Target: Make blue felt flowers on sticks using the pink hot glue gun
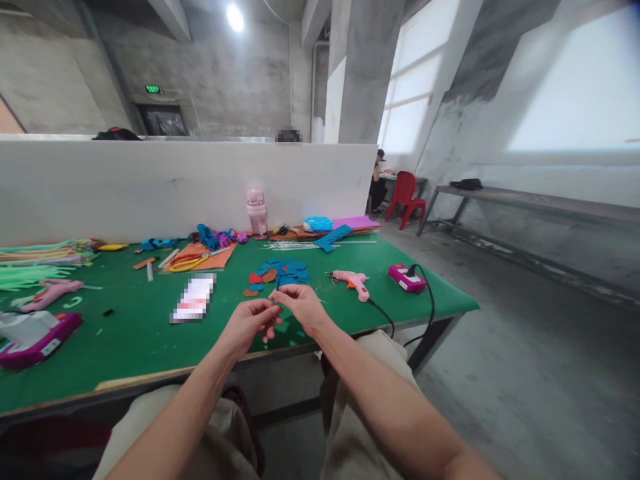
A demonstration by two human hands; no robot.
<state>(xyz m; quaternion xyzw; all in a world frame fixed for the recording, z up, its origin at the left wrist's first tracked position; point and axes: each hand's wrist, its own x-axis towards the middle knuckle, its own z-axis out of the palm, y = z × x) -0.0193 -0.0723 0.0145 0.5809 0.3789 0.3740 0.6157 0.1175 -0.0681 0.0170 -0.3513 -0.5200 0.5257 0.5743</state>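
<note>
Over the front part of the green table, my left hand (253,323) and my right hand (303,308) meet at the fingertips, both pinched closed. A small dark blue piece (278,283) stands up at my right fingertips and appears gripped there. Whatever my left fingers pinch is too small to make out. Just beyond my hands lies a pile of cut blue felt pieces (290,269), with red (256,279) and brown (270,275) ones at its left side. To the right of my right hand rests a pink glue gun (351,281), its cord running off the front edge.
A purple power strip (407,279) sits at the right, another (43,340) at the left. A phone (194,298), yellow-handled scissors (187,263), a second pink glue gun (54,293) and pipe cleaners (45,257) lie left. A pink bottle (257,213) stands by the white partition (175,187).
</note>
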